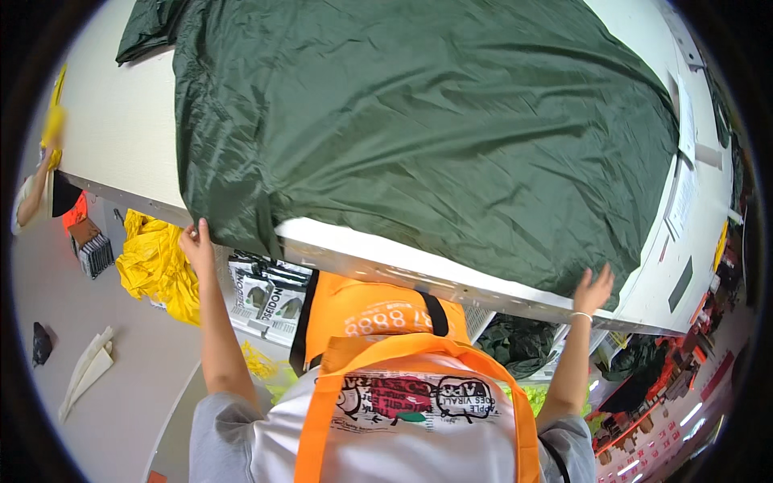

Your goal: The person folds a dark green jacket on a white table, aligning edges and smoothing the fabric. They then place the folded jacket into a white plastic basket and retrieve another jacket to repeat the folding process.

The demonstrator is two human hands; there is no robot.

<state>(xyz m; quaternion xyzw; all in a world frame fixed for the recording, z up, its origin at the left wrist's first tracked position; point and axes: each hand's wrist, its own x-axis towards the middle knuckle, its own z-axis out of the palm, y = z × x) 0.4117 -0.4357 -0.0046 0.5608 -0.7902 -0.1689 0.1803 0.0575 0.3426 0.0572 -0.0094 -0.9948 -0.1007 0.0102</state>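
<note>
A large dark green garment [451,121] of thin, shiny cloth lies spread and wrinkled over the white table [121,129], with a sleeve-like part [150,32] at the far left. At its near left corner my left hand [199,245] is closed on the edge, one digit over the cloth and the other fingers beside it. My right hand [593,290] rests with spread fingers on the near right corner of the garment. Between my hands the near hem leaves a strip of white tabletop bare along the metal table edge [435,283].
Under the table are yellow cloth [157,262], printed packets [270,298] and dark green bundles [515,342]. An orange apron [386,314] hangs on my front. Paper sheets [683,193] lie on the right. Another person's arm [36,193] shows at far left; white scraps [87,370] lie on the floor.
</note>
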